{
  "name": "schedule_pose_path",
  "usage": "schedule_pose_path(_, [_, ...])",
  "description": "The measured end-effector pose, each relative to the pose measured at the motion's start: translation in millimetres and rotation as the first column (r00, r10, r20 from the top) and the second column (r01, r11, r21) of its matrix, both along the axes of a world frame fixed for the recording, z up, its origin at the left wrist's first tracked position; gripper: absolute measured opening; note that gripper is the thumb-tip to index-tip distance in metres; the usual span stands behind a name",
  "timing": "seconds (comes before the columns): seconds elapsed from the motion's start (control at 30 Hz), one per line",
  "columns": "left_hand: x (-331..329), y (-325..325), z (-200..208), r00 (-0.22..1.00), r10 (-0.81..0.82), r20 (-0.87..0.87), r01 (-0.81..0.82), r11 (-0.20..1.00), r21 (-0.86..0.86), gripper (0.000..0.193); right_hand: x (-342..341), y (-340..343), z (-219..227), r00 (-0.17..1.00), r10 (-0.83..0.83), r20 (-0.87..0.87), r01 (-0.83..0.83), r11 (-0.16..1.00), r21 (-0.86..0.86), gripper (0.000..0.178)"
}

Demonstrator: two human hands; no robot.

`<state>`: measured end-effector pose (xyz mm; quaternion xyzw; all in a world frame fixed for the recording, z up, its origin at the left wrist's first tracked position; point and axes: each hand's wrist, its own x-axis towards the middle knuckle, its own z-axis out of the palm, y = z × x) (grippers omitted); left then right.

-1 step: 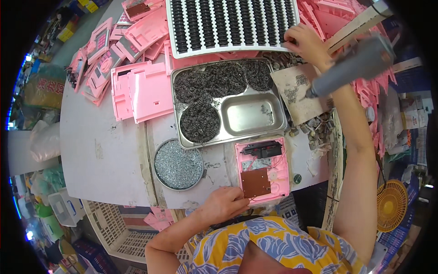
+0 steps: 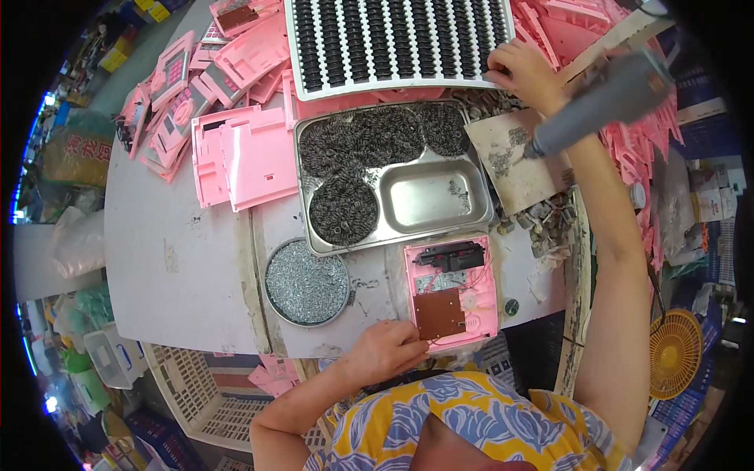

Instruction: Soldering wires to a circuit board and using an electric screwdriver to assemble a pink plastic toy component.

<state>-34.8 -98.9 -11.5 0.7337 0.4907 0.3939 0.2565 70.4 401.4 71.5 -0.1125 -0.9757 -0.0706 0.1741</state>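
Note:
My left hand (image 2: pixel 386 351) has its fingers curled at the lower left corner of an open pink plastic casing (image 2: pixel 488 294). Inside the casing are a black mechanism (image 2: pixel 452 257), thin wires and a brown circuit board (image 2: pixel 441 314). Far to the right, my right hand (image 2: pixel 525 72) reaches the corner of a white tray (image 2: pixel 393 88) lined with rows of black ribbed parts (image 2: pixel 357 39). Its thumb and fingers are bent together at the tray's edge; whatever they pinch is too small to tell. A grey electric screwdriver (image 2: pixel 601 106) hangs over my right forearm, its tip above a cardboard piece (image 2: pixel 522 184).
A metal tray (image 2: pixel 479 216) holds dark coil springs (image 2: pixel 344 210). Left of the casing stands a round dish of small silvery screws (image 2: pixel 307 282). Pink panels (image 2: pixel 259 161) are piled at the back left and right. Small metal parts (image 2: pixel 550 228) lie beside the wooden ledge.
The hanging screwdriver has swayed slightly to the left. My right hand has barely shifted at the tray corner; my left hand and the casing have stayed in place.

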Motion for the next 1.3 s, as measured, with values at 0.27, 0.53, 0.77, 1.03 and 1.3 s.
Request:
schedule_pose_path(0.27, [2, -2, 9, 0.998, 0.03, -0.061, -0.031, 0.999, -0.017, 0.019, -7, 5, -8, 0.995, 0.04, -0.091, -0.027, 0.99, 0.135, 0.019])
schedule_pose_path(0.53, [2, 1, 10, 0.996, 0.041, -0.081, -0.044, 0.998, -0.04, 0.019, 49, -34, 44, 0.906, -0.205, -0.371, -0.033, 0.84, -0.542, 0.033])
schedule_pose_path(0.77, [7, -2, 4, 0.998, 0.017, -0.062, -0.022, 0.996, -0.083, 0.02, 145, -306, 11, 0.97, -0.241, 0.012, 0.09, 0.315, -0.945, 0.016])
schedule_pose_path(1.03, [4, -2, 4, 0.997, 0.013, -0.071, -0.02, 0.995, -0.095, 0.027, 146, -363, -34, 0.983, -0.183, 0.002, 0.152, 0.809, -0.569, 0.02])
schedule_pose_path(1.3, [8, -3, 6, 0.997, 0.044, -0.064, -0.051, 0.993, -0.109, 0.02, 159, -354, -73, 0.945, -0.175, -0.276, -0.088, 0.676, -0.732, 0.021])
